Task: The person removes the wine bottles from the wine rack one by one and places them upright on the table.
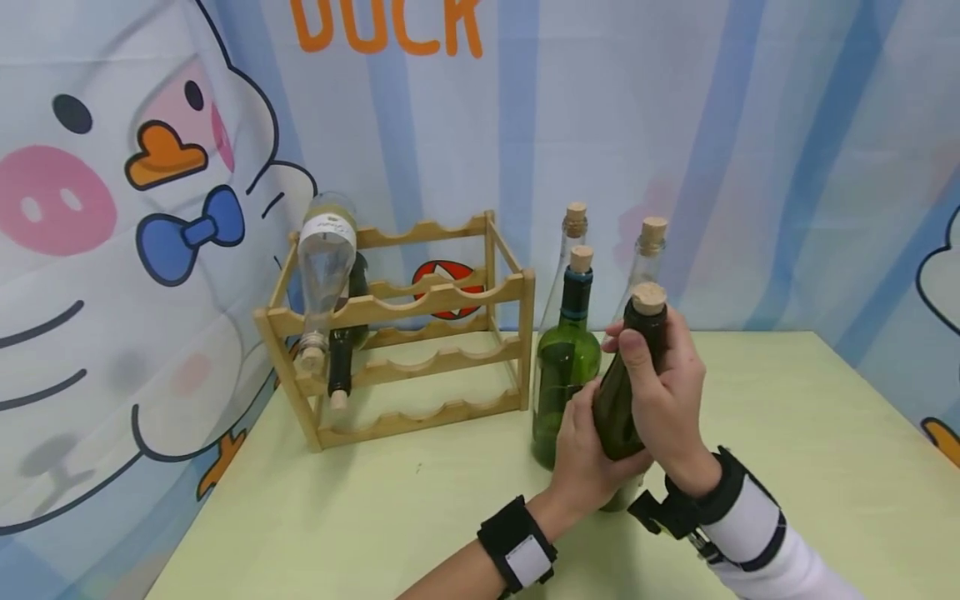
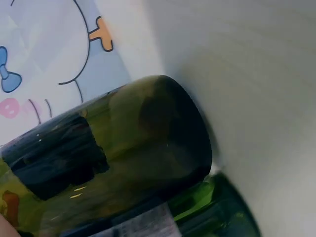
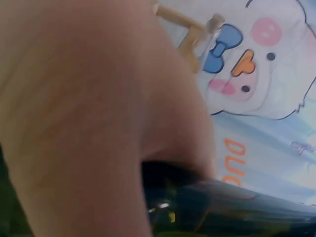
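A dark green wine bottle (image 1: 618, 408) with a cork (image 1: 648, 298) in its mouth is held in both hands, slightly tilted. My left hand (image 1: 579, 442) grips it low on the body. Higher up, near the neck, my right hand (image 1: 671, 392) holds it, with the thumb on the near side. The left wrist view shows the bottle's base end (image 2: 173, 133) close to another green bottle (image 2: 222, 212). A hand fills much of the right wrist view, with dark glass below it. Just left of the hands stands a corked green bottle (image 1: 562, 362).
Two corked clear bottles, one at the back left (image 1: 573, 242) and one at the right (image 1: 645, 265), stand behind. A wooden rack (image 1: 442, 300) on the pale table (image 1: 420, 508) holds a clear bottle (image 1: 322, 271) and a dark bottle (image 1: 341, 358) at its left. A patterned cloth hangs behind.
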`<state>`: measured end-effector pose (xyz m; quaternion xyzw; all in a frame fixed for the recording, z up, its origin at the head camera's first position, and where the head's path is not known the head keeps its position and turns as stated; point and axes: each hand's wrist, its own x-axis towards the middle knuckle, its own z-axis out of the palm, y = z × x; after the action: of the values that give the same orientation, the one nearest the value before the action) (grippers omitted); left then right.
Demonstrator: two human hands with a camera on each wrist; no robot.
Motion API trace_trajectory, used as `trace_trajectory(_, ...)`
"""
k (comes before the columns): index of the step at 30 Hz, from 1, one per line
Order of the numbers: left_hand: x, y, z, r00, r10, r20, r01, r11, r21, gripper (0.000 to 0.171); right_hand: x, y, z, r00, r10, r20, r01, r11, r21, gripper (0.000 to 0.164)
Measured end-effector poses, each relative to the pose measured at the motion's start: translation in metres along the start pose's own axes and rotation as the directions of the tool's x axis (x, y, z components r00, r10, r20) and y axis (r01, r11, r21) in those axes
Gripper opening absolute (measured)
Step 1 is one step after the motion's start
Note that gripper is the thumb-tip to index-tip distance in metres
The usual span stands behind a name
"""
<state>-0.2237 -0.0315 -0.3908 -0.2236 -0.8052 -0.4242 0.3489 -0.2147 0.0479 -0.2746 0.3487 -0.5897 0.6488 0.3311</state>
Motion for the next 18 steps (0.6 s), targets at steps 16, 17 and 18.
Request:
trace_trajectory(16,0.006,-0.02,0.025,0.94,0.313,-0.136,-0.264,0.919,0.295,0.093,0.02,0.042,-0.007,0.991,0.102,-0.082,-0.103,0.995,-0.009,0.014)
trace_trajectory(17,0.006,-0.022,0.026,0.93,0.341,-0.137,-0.287,0.907,0.308,0.091,0.021,0.045,-0.007,0.991,0.105,-0.085,-0.107,0.994,-0.013,0.015)
trace_trajectory(18,0.006,-0.023,0.027,0.918,0.371,-0.138,-0.311,0.892,0.327,0.088,0.022,0.047,-0.006,0.99,0.107,-0.088,-0.109,0.994,-0.018,0.015)
